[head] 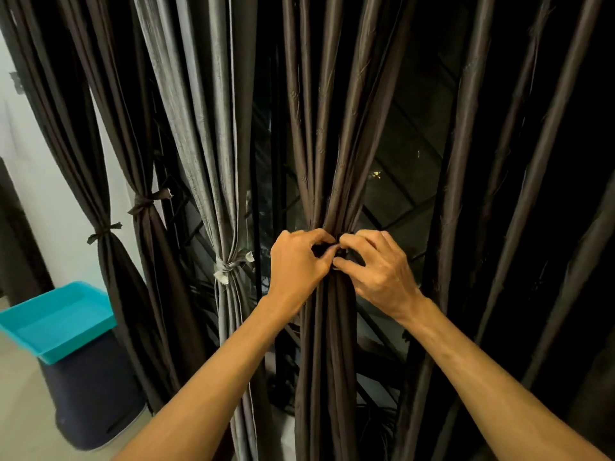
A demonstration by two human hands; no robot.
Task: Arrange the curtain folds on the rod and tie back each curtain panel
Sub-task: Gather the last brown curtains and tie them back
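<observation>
Left hand (299, 262) and right hand (377, 266) pinch the gathered brown panel (332, 161); tied grey panel (213, 161) hangs just left.

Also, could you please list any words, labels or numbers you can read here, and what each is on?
None can be read.
The brown curtain panel, grey curtain panel, turquoise tray and dark bin show no lettering.
The pale tags on the grey tie are too small to tell.

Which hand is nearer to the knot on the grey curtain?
Left. The left hand is just right of the knot; the right hand is farther right, across the brown curtain.
</observation>
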